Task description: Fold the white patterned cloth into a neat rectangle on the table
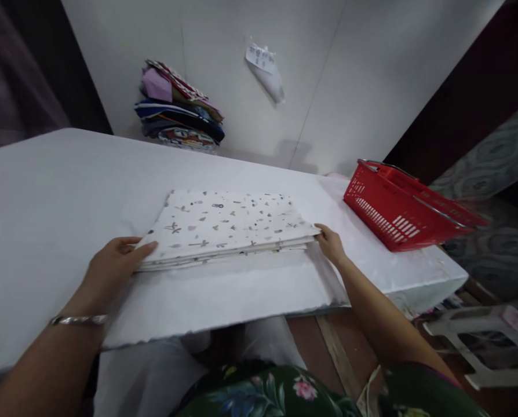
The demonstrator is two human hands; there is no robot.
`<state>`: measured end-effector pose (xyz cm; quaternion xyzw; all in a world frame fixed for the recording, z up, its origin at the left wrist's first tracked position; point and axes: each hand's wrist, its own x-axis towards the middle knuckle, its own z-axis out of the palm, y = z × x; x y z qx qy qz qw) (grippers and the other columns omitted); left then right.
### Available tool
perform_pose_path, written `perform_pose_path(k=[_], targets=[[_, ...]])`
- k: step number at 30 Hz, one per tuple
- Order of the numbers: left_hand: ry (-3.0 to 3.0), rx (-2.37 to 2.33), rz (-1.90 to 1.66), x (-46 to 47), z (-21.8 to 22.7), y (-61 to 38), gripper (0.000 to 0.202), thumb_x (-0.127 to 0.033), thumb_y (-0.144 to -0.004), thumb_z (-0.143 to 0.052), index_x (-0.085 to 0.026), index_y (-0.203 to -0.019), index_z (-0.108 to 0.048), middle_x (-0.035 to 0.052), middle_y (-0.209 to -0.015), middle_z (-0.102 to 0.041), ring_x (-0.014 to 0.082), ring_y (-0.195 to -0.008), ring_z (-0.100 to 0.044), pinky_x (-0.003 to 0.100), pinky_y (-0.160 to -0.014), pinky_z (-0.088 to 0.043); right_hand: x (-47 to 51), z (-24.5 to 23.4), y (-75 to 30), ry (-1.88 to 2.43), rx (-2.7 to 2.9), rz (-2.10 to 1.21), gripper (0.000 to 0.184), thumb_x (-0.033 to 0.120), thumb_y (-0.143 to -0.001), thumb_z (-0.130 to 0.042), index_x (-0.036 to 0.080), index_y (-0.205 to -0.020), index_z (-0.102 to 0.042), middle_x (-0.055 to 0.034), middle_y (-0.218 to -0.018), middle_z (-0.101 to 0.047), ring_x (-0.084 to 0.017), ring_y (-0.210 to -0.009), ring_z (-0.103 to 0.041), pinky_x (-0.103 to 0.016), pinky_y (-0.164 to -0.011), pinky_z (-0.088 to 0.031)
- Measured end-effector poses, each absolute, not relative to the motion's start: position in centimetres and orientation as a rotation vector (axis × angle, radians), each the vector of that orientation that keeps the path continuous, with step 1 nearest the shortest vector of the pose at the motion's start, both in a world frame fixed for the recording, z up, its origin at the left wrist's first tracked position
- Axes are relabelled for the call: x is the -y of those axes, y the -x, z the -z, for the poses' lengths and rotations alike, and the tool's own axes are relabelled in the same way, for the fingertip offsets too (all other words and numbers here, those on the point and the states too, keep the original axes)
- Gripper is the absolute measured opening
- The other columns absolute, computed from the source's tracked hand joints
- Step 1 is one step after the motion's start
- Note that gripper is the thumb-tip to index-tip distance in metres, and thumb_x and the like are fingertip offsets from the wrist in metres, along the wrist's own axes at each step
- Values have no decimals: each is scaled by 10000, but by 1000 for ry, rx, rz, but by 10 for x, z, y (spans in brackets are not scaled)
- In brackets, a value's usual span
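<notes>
Just one camera is at work here, worn on the person's head, so it peers over the floral clothing (263,391) and down across the white counter (46,231) from above its near edge. It faces forward to the pale wall (224,35), tipped low enough to catch the floor (305,339). The folded cloth (228,223) is close, near mid-view; the left hand (117,260) and right hand (329,243) reach in from below. Its wide field takes in the red basket (385,202) farther off, at right.
</notes>
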<state>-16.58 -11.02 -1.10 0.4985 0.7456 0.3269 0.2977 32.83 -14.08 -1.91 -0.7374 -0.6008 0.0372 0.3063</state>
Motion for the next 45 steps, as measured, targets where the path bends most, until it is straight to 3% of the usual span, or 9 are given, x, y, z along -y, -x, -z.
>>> perform_pose_path(k=[3, 9, 15, 19, 24, 28, 33, 37, 45], targets=[[-1342, -2016, -835, 110, 8, 166, 635, -583, -576, -625, -162, -1049, -573, 73, -924, -639, 190, -701, -577, 286, -600, -443, 148, 33, -328, 2067, 1615, -189, 441, 196, -741, -420, 164, -1144, -595, -30, -766, -663, -153, -686, -572, -250, -677, -428], [-1299, -2028, -809, 116, -6, 157, 621, -576, -572, -612, -159, -1030, -575, 74, -944, -638, 199, -727, -578, 300, -645, -450, 129, 16, -315, 1931, 1458, -387, 438, 207, -736, -398, 139, -1132, -574, 42, -529, -532, -105, -470, -491, -208, -520, -404], [-1248, -2045, -833, 120, -15, 150, 583, -538, -565, -604, -164, -1011, -583, 55, -911, -641, 182, -676, -565, 303, -656, -458, 110, -1, -298, 1747, 1292, -378, 425, 255, -802, -325, 142, -1183, -479, 29, -625, -550, -87, -496, -502, -178, -467, -373], [-1262, -2048, -817, 118, -10, 155, 593, -560, -569, -594, -169, -1014, -583, 51, -891, -645, 190, -673, -569, 314, -670, -459, 131, 24, -302, 2061, 1318, -454, 284, 200, -749, -412, 151, -994, -548, 50, -520, -528, -100, -450, -471, -189, -446, -340], [-1272, -2034, -820, 116, -2, 160, 635, -602, -574, -589, -184, -1052, -576, 64, -975, -641, 189, -652, -578, 338, -695, -458, 143, 33, -312, 2192, 1387, -405, 106, 247, -723, -507, 173, -736, -583, -2, -580, -590, -131, -570, -523, -210, -522, -345], [-1286, -2038, -805, 119, -6, 158, 627, -590, -590, -582, -165, -1051, -580, 80, -948, -643, 208, -681, -583, 350, -716, -460, 135, 22, -309, 2209, 1476, -427, 195, 280, -709, -531, 180, -541, -539, -30, -544, -585, -146, -575, -527, -222, -533, -339], [-1295, -2033, -821, 120, -8, 157, 591, -577, -612, -583, -174, -1044, -582, 70, -964, -644, 206, -743, -587, 337, -745, -454, 133, 13, -301, 2125, 1501, -409, 285, 302, -799, -371, 173, -639, -568, 6, -504, -546, -116, -481, -483, -202, -484, -336], [-1252, -2022, -857, 117, -2, 160, 571, -570, -591, -611, -181, -1009, -585, 44, -899, -649, 180, -658, -583, 317, -692, -462, 134, 15, -298, 2088, 1548, -449, 354, 344, -820, -339, 167, -631, -580, 22, -448, -506, -115, -458, -479, -193, -471, -349], [-1244, -1946, -943, 116, 0, 163, 534, -539, -553, -659, -175, -937, -585, 28, -797, -650, 162, -597, -567, 280, -586, -455, 143, 11, -292, 2110, 1674, -384, 253, 275, -749, -417, 182, -603, -601, -44, -685, -657, -173, -697, -582, -222, -602, -384]])
